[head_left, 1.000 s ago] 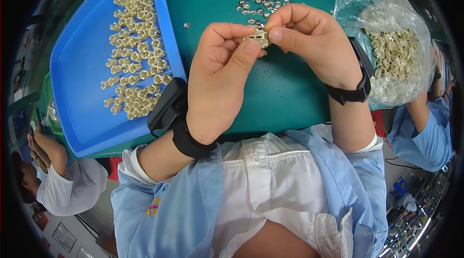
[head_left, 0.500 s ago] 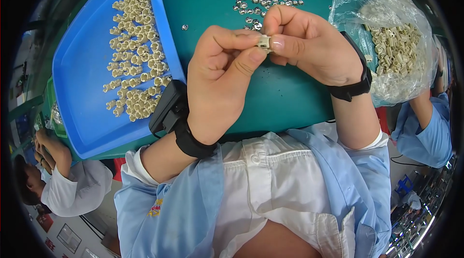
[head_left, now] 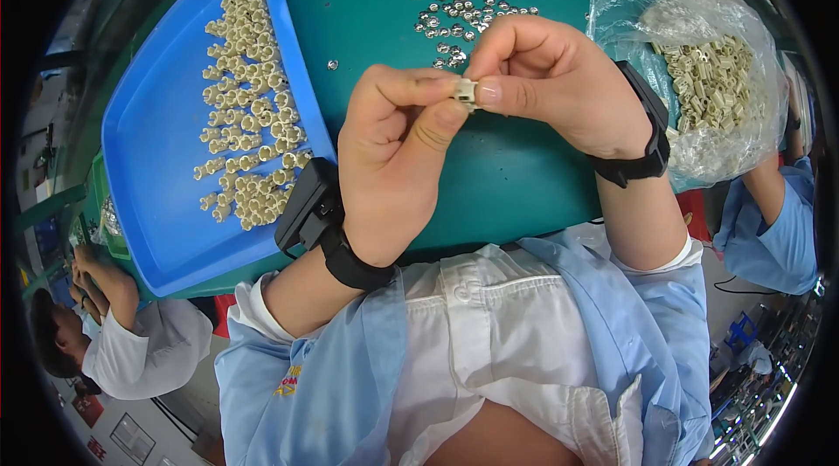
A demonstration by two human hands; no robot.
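A small cream plastic part [head_left: 464,91] with a slot in its side is pinched between my two hands, above the green tabletop. My left hand [head_left: 395,138] grips it from the left with thumb and forefinger. From the right, my right hand [head_left: 559,82] holds the same part between thumb and fingertips. Just beyond the hands lie scattered small shiny metal pieces [head_left: 459,7], round and ring-like. Whether a metal piece sits in the held part cannot be made out, as the fingers cover its ends.
At the left, a blue tray [head_left: 144,143] holds many cream plastic parts [head_left: 249,73] clustered along its right side. A clear plastic bag [head_left: 620,12] of loose cream parts [head_left: 712,73] lies at the right. Other people [head_left: 149,339] sit at the left and right edges.
Both hands, still on the cream part, have shifted slightly left and down in the picture. The part is turned a little, with its slot showing more.
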